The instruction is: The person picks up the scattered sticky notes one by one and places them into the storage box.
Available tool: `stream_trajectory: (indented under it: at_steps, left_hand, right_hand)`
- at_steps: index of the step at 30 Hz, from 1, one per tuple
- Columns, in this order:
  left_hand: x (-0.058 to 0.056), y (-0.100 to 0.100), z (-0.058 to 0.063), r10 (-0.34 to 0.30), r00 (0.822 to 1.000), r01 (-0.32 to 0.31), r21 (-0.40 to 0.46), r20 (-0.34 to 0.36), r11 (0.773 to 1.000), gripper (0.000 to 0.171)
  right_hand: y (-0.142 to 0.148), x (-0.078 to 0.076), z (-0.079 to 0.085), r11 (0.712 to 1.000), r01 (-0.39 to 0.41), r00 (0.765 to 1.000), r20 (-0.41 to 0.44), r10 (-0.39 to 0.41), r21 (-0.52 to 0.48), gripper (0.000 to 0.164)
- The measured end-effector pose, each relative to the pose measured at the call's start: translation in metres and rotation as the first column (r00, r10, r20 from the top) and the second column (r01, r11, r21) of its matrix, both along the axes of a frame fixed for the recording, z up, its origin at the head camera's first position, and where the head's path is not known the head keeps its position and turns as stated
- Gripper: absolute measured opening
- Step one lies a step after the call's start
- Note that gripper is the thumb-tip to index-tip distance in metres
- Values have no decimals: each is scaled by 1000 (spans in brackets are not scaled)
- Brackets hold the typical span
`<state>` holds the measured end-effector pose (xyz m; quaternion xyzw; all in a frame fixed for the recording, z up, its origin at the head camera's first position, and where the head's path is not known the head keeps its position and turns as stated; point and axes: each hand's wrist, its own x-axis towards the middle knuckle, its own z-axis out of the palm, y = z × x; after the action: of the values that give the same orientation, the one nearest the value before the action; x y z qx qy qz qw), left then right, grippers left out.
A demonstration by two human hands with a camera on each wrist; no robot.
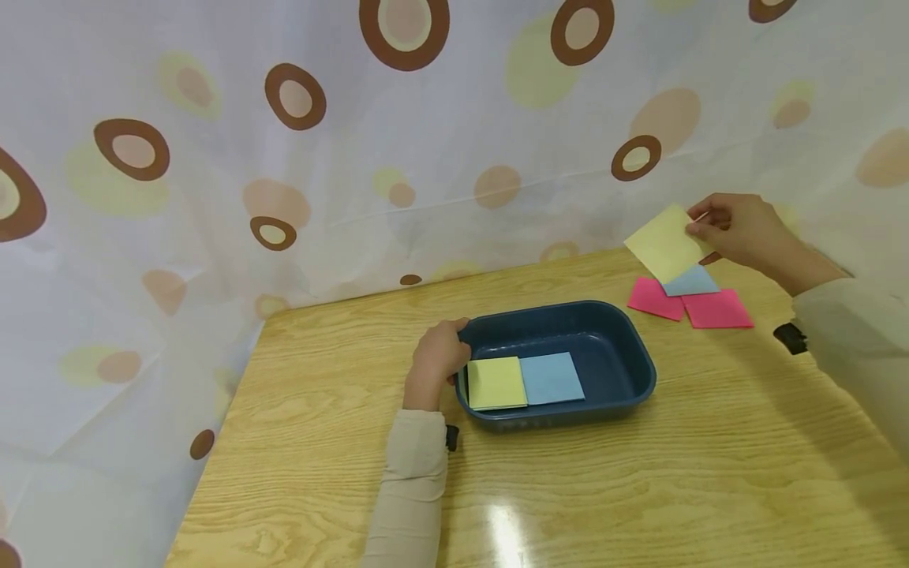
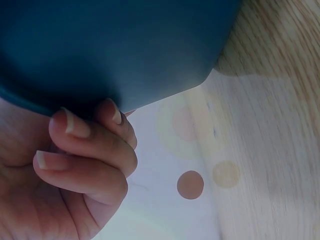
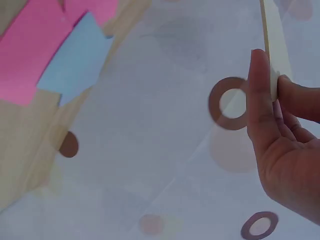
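Note:
My right hand (image 1: pixel 738 229) pinches a yellow sticky note (image 1: pixel 666 243) between thumb and fingers, raised above the table's back right. In the right wrist view the yellow sticky note (image 3: pixel 276 50) appears nearly edge-on. Below it lie a blue sticky note (image 1: pixel 691 282) and two pink ones, the left pink note (image 1: pixel 655 300) and the right pink note (image 1: pixel 717 309). My left hand (image 1: pixel 439 353) grips the left end of a dark blue tray (image 1: pixel 611 363), its fingers (image 2: pixel 90 140) curled at the rim. Inside the tray, yellow sticky notes (image 1: pixel 497 382) lie at the left, beside a blue sticky note (image 1: pixel 551 379).
The wooden table (image 1: pixel 319 410) bears the tray near its middle. A patterned white sheet (image 1: pixel 341 181) hangs along the back and left edges. A dark band (image 1: pixel 791 338) sits at the right wrist, and another dark piece (image 1: pixel 452 437) at the left.

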<state>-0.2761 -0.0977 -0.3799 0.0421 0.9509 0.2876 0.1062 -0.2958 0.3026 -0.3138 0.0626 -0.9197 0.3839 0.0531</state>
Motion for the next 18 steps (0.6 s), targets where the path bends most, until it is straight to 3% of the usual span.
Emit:
stream_trajectory:
  at_steps: [6, 10, 12, 18]
  left_hand:
    - [0, 0, 2, 3, 1000, -3, -2, 10, 1000, 57]
    - [0, -1, 3, 7, 1000, -7, -7, 11, 1000, 57]
    - [1, 0, 3, 9, 1000, -9, -3, 11, 1000, 57]
    - [1, 0, 2, 8, 1000, -8, 0, 12, 1000, 57]
  right_hand:
    - [-42, 6, 16, 987, -157, 986, 56, 155, 46, 37]
    - [-70, 10, 18, 964, -262, 962, 99, 256, 53, 36]
    - [-84, 11, 16, 944, -327, 938, 141, 318, 48, 33]
    - [-116, 10, 2, 864, -502, 827, 319, 463, 47, 23]
